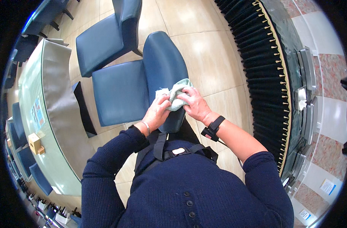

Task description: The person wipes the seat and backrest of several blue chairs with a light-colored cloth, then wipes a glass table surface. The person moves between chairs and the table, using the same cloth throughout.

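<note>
Both of my hands hold one bunched, pale green cloth [177, 98] above the backrest of a blue upholstered chair [165, 59]. My left hand [157, 112] grips the cloth's left end, which has a whitish, frayed part. My right hand [196, 104] has its fingers curled into the cloth's right side. The chair's blue seat [120, 92] extends to the left of the backrest. Whether the cloth touches the backrest under my hands cannot be told.
A second blue chair [101, 42] stands just beyond. At the left is a glass-topped table [56, 148] with a hanging cloth and a wooden box [35, 143]. On the right runs a counter with a pleated black skirt [264, 85] and gold fringe, bearing metal serving dishes [308, 69].
</note>
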The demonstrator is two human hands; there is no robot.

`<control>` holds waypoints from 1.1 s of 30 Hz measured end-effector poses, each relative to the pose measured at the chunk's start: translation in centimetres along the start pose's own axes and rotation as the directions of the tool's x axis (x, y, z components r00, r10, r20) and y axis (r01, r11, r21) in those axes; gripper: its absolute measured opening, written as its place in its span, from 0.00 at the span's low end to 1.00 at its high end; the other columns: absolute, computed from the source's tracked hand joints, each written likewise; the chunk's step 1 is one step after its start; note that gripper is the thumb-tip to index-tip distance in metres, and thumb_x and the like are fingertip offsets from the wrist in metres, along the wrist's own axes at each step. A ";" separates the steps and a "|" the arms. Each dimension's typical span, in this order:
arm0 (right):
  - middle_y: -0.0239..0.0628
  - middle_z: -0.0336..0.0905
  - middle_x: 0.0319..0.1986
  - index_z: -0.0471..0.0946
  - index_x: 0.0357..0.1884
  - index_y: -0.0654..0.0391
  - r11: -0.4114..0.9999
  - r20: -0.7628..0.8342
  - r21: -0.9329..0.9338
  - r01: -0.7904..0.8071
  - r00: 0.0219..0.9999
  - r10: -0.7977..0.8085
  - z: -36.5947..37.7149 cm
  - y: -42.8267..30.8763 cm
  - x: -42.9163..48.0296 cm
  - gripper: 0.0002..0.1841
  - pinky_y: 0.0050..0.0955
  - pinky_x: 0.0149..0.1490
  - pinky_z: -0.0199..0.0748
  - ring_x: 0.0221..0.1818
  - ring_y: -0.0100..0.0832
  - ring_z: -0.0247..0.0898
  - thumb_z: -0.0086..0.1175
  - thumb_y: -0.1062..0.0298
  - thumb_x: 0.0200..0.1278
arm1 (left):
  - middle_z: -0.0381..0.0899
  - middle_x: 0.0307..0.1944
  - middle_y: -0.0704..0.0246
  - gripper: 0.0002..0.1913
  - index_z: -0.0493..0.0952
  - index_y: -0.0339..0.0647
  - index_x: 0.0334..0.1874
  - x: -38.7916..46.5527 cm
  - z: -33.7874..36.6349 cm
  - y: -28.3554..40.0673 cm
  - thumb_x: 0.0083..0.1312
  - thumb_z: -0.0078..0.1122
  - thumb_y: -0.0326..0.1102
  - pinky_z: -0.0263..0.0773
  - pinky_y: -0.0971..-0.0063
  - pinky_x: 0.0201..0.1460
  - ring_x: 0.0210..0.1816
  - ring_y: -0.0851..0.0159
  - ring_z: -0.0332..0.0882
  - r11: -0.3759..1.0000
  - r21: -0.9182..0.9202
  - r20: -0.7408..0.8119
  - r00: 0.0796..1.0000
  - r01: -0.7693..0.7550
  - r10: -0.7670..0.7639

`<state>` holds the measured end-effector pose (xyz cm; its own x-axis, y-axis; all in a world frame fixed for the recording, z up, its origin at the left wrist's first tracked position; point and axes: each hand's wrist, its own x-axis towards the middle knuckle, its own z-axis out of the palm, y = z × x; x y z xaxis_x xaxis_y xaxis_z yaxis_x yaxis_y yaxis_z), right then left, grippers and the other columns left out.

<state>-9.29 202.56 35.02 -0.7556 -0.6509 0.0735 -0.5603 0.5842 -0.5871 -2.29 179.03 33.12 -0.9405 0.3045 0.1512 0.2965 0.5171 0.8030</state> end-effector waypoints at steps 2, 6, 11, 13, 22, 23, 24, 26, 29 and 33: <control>0.44 0.76 0.57 0.84 0.56 0.49 1.000 0.079 0.027 -0.005 0.997 0.003 -0.9 0.5 1.3 0.24 0.46 0.68 0.76 0.64 0.52 0.71 0.64 0.75 0.54 | 0.77 0.61 0.53 0.16 0.76 0.38 0.49 1.4 -0.6 -0.5 0.60 0.65 0.20 0.74 0.53 0.68 0.64 0.40 0.77 1.000 -0.021 -0.016 1.000 0.003 -0.003; 0.44 0.79 0.57 0.84 0.57 0.52 0.999 -0.020 -0.026 0.022 1.000 -0.023 -2.9 3.4 6.7 0.24 0.43 0.67 0.76 0.61 0.51 0.75 0.64 0.74 0.55 | 0.77 0.61 0.54 0.14 0.76 0.37 0.48 6.6 -1.1 -2.2 0.60 0.64 0.20 0.76 0.55 0.67 0.63 0.40 0.77 0.998 -0.045 -0.220 0.974 0.046 -0.055; 0.44 0.80 0.53 0.84 0.56 0.53 0.997 0.038 0.006 0.081 0.996 -0.081 -3.7 6.6 12.5 0.23 0.43 0.67 0.76 0.60 0.52 0.75 0.65 0.73 0.54 | 0.78 0.58 0.55 0.15 0.77 0.38 0.49 10.6 -1.1 -2.3 0.60 0.66 0.21 0.76 0.54 0.64 0.60 0.40 0.78 0.993 0.023 -0.345 0.933 0.118 -0.103; 0.44 0.79 0.52 0.84 0.54 0.52 0.992 0.152 0.029 0.120 0.981 -0.123 -4.2 7.1 11.8 0.23 0.43 0.67 0.76 0.60 0.51 0.75 0.65 0.74 0.52 | 0.79 0.57 0.55 0.16 0.77 0.39 0.49 9.4 -0.7 -0.9 0.60 0.66 0.21 0.76 0.53 0.62 0.58 0.41 0.78 0.974 0.074 -0.239 0.952 0.213 -0.190; 0.43 0.78 0.48 0.81 0.51 0.55 0.887 0.356 0.294 0.357 0.820 -0.448 -7.7 10.8 15.8 0.18 0.41 0.56 0.82 0.54 0.48 0.79 0.66 0.72 0.57 | 0.82 0.50 0.56 0.17 0.79 0.38 0.50 11.5 -1.7 -0.1 0.58 0.63 0.17 0.79 0.57 0.60 0.57 0.45 0.81 0.946 0.077 -0.309 0.909 0.315 -0.278; 0.43 0.78 0.49 0.82 0.52 0.55 0.885 0.270 0.286 0.367 0.855 -0.442 -7.7 11.4 18.1 0.18 0.42 0.58 0.82 0.55 0.48 0.79 0.66 0.71 0.57 | 0.82 0.51 0.54 0.17 0.79 0.37 0.51 13.5 -2.5 -1.1 0.59 0.62 0.17 0.78 0.58 0.61 0.57 0.45 0.81 0.936 0.062 -0.404 0.866 0.348 -0.295; 0.44 0.79 0.50 0.82 0.54 0.55 0.903 0.230 0.266 0.337 0.888 -0.399 -7.4 11.9 20.5 0.19 0.43 0.59 0.81 0.56 0.49 0.79 0.66 0.71 0.58 | 0.81 0.52 0.53 0.17 0.78 0.36 0.52 15.5 -3.4 -2.4 0.60 0.62 0.18 0.78 0.58 0.62 0.57 0.45 0.81 0.929 0.054 -0.485 0.823 0.365 -0.295; 0.46 0.78 0.52 0.82 0.56 0.54 0.916 0.131 0.267 0.300 0.930 -0.343 -6.7 13.1 24.8 0.20 0.44 0.62 0.80 0.57 0.51 0.78 0.65 0.71 0.59 | 0.82 0.56 0.54 0.15 0.78 0.36 0.52 19.1 -4.2 -4.6 0.63 0.61 0.19 0.77 0.59 0.64 0.60 0.45 0.81 0.906 0.032 -0.545 0.768 0.421 -0.338; 0.48 0.78 0.53 0.82 0.56 0.54 0.932 0.192 0.278 0.231 0.937 -0.290 -6.0 14.5 26.2 0.20 0.44 0.62 0.79 0.58 0.53 0.77 0.63 0.73 0.59 | 0.80 0.65 0.54 0.13 0.78 0.36 0.51 21.1 -3.2 -5.1 0.64 0.61 0.20 0.75 0.57 0.68 0.65 0.42 0.78 0.857 0.099 -0.525 0.758 0.505 -0.386; 0.47 0.77 0.50 0.80 0.52 0.52 0.906 0.338 0.362 0.217 0.876 -0.345 -6.5 15.2 21.5 0.19 0.47 0.58 0.82 0.56 0.53 0.78 0.63 0.72 0.57 | 0.79 0.68 0.54 0.16 0.76 0.37 0.51 18.3 0.0 -0.7 0.62 0.61 0.18 0.72 0.55 0.73 0.72 0.42 0.74 0.854 0.095 -0.466 0.781 0.512 -0.417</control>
<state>-36.24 200.64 32.86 -0.3540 -0.9352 -0.0056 -0.5490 0.2126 -0.8084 -19.67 184.29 35.32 -0.9352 -0.3502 0.0518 -0.2130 0.6733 0.7080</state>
